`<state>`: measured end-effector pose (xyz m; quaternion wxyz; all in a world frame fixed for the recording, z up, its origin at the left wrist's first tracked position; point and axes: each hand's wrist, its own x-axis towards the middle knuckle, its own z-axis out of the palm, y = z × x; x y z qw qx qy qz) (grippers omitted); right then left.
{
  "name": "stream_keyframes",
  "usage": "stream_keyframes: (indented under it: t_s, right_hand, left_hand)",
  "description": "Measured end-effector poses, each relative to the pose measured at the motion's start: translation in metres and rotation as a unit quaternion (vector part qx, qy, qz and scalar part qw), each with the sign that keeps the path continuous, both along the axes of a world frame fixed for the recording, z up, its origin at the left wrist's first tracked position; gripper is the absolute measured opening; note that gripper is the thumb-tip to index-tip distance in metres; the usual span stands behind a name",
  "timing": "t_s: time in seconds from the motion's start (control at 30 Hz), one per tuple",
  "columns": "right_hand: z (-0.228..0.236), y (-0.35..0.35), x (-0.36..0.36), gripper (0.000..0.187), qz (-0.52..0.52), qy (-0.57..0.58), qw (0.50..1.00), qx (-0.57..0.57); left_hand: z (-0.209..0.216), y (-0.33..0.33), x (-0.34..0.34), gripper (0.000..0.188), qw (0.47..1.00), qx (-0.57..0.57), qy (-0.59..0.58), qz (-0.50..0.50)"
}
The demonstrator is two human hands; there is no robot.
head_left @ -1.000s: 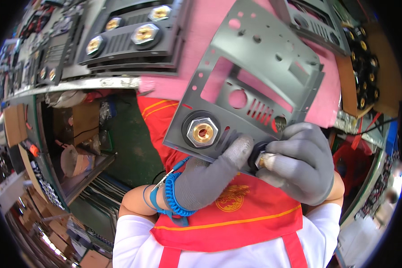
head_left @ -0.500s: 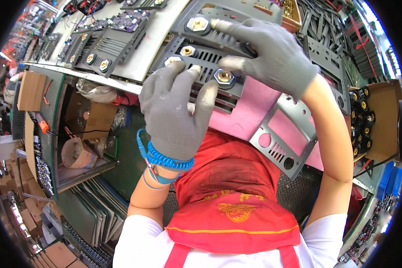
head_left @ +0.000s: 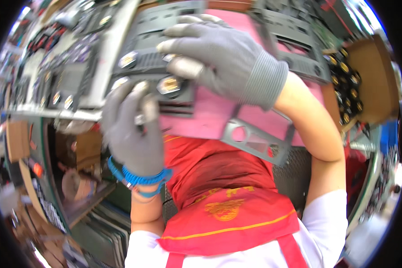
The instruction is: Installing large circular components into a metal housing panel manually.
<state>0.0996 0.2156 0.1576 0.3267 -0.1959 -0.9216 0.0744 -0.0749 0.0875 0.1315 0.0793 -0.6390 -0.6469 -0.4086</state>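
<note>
Gloved left hand [head_left: 131, 129] clamped on near edge of dark metal panel [head_left: 165, 67] with brass fittings; gloved right hand [head_left: 219, 56] spread flat atop panel. Panel rests on pink mat [head_left: 210, 120] on surface; grey bracket [head_left: 257, 140] just right of panel.

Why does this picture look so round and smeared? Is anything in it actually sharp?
Head view: the fisheye lens bends the bench edge and leaves black corners. Motion blur smears the left hand and the metal plate under both gloves; the right hand is a little crisper. Sharpest is the red apron. Bright light washes out the upper left parts.
</note>
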Motion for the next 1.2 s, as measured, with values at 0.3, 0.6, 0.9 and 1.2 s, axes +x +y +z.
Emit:
stream_keyframes:
  t_s: [0.3,0.6,0.9,1.2]
  right_hand:
    - [0.015,-0.059,0.232,0.036,-0.482,-0.186,0.856,0.03]
    - [-0.016,-0.06,0.327,0.059,-0.728,-0.233,0.644,-0.032]
    - [0.002,-0.117,0.211,0.047,-0.388,0.202,0.876,-0.204]
    - [0.002,-0.141,0.136,0.055,-0.039,0.222,0.752,-0.62]
  left_hand:
    - [-0.017,-0.044,0.091,0.024,0.919,-0.098,0.069,-0.376]
    - [-0.034,-0.044,0.096,0.021,0.911,-0.115,0.117,-0.38]
    - [-0.017,-0.046,0.091,0.031,0.929,-0.117,0.096,-0.338]
    - [-0.013,-0.043,0.1,0.034,0.888,-0.097,-0.205,-0.399]
